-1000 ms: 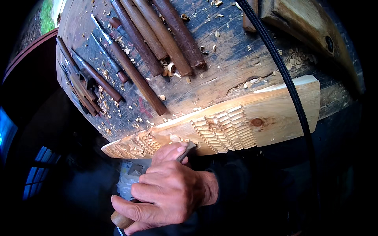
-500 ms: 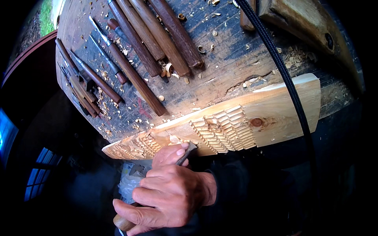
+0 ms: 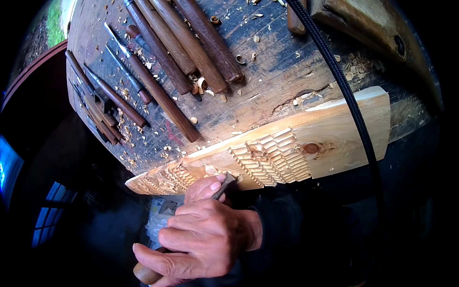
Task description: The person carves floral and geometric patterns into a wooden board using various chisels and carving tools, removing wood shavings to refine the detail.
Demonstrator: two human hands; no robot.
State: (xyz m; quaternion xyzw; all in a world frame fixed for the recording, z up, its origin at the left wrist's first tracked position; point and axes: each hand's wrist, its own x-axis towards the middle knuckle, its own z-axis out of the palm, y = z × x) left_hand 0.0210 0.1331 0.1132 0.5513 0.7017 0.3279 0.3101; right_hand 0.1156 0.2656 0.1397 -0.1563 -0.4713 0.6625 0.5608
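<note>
Now your chisel point(image 3: 224, 184) lies at 6 o'clock, its metal tip touching the near edge of the pale carved plank point(image 3: 306, 143). Your right hand point(image 3: 205, 237) is wrapped tight around its wooden handle, and your left hand point(image 3: 203, 187) presses fingers on the blade just behind the tip. At 11 o'clock, more carving tools point(image 3: 158, 62) lie on the worn workbench point(image 3: 267, 81) among wood shavings point(image 3: 126, 129). A black cable point(image 3: 344, 91) crosses the plank at 2 o'clock.

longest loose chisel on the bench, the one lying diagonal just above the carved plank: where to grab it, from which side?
Take the long chisel at mid-handle, from above, fingers closing across the shaft. It lies flat on the workbench, and that stretch has bare bench on both sides. Its lower end stops close to the carved plank.
</note>
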